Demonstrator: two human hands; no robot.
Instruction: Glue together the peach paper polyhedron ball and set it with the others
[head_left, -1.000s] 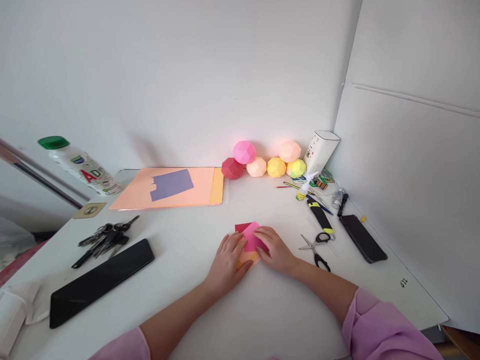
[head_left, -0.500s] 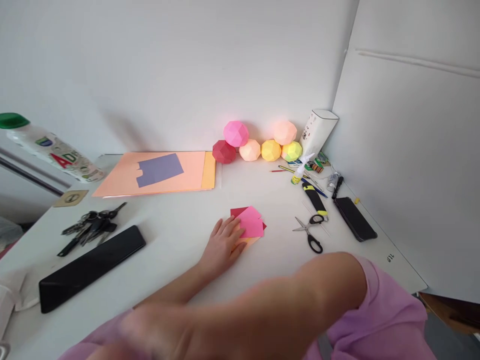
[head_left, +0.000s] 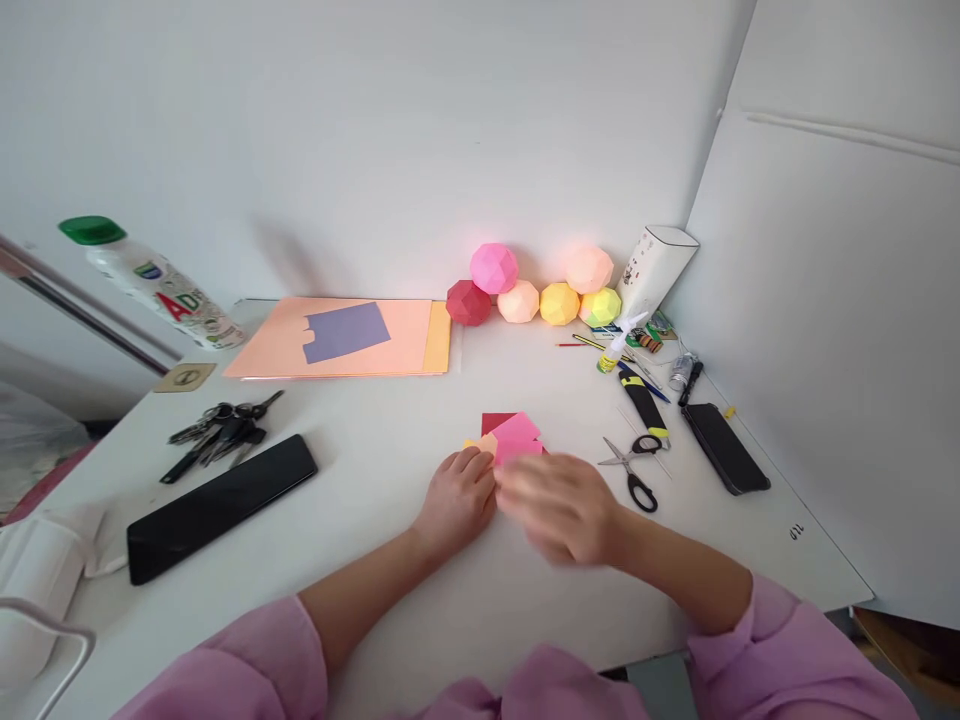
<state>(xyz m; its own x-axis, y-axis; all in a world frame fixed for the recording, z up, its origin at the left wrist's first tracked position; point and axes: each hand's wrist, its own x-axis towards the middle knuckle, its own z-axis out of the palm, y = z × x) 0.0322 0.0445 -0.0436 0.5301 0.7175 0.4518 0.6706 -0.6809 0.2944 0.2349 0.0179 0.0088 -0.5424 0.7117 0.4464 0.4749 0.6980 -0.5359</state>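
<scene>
Small pieces of coloured paper lie on the desk in front of me: a pink piece (head_left: 519, 430), a dark red piece (head_left: 496, 421) partly under it, and a peach piece (head_left: 487, 444) at the fingertips of my left hand. My left hand (head_left: 459, 497) is closed, its fingers curled at the near edge of the peach piece. Beside it, my right hand (head_left: 562, 508) hovers over the near side of the papers, smeared by motion. Its fingers are too blurred to show what they hold, if anything.
Scissors (head_left: 634, 465), a utility knife (head_left: 643, 405), a glue bottle (head_left: 611, 355) and a phone (head_left: 726, 448) lie to the right. Faceted paper balls (head_left: 495, 268) stand by the wall. Leftward are paper sheets (head_left: 412, 340), keys (head_left: 225, 435), a black case (head_left: 221, 510) and a leaning bottle (head_left: 169, 290).
My right arm has swung from the lower left, across my body, over to the papers. My left hand has gone from lying flat on the papers to curled fingers. The view has shifted slightly left.
</scene>
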